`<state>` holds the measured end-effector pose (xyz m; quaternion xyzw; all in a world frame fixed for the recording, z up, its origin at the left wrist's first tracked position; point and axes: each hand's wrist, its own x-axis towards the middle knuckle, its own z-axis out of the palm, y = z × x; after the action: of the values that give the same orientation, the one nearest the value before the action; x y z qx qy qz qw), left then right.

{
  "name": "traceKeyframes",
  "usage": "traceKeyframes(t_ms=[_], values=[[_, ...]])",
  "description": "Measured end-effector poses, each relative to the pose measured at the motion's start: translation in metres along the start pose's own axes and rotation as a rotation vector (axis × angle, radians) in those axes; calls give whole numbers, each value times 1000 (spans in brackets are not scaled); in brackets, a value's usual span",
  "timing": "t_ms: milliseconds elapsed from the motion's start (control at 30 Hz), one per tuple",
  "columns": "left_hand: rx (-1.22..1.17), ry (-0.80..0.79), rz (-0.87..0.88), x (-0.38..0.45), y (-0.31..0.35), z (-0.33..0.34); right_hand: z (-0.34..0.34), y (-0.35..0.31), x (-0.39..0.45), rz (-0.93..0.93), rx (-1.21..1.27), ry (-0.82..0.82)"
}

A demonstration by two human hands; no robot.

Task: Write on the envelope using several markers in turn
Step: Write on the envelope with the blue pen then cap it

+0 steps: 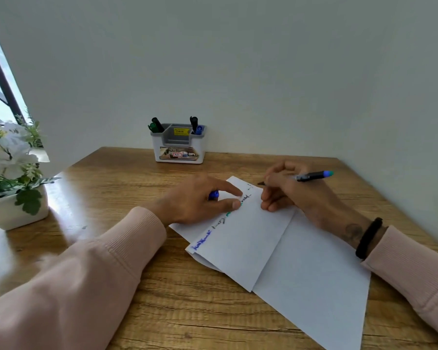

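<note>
A white envelope (pixel 276 251) lies slanted on the wooden table (pixel 111 198), flap side open, with blue, green and black writing along its upper left edge. My right hand (pixel 291 190) grips a black marker with a blue end (pixel 314 176), its tip just past the envelope's far corner. My left hand (pixel 200 200) presses its fingertips on the envelope near the writing and holds a blue marker cap (pixel 214 195) in the palm.
A white and grey pen holder (pixel 178 144) with several markers, green, black and blue, stands at the back against the wall. A white pot of white flowers (pixel 13 178) sits at the table's left edge by a window.
</note>
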<state>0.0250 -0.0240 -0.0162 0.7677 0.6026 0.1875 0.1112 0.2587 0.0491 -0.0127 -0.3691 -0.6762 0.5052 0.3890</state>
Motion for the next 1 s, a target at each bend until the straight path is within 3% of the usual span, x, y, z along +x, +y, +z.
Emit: traceKeyframes(t_ms=[133,400,1000], values=[[87,9,25,4,-2,8,-3,6,2,19,-105,-96],[140,-8,29,8,1,7,7,13,16,-139,-354,-63],[160,-65,4,6,10,1,6,20,20,-137,-386,-29]])
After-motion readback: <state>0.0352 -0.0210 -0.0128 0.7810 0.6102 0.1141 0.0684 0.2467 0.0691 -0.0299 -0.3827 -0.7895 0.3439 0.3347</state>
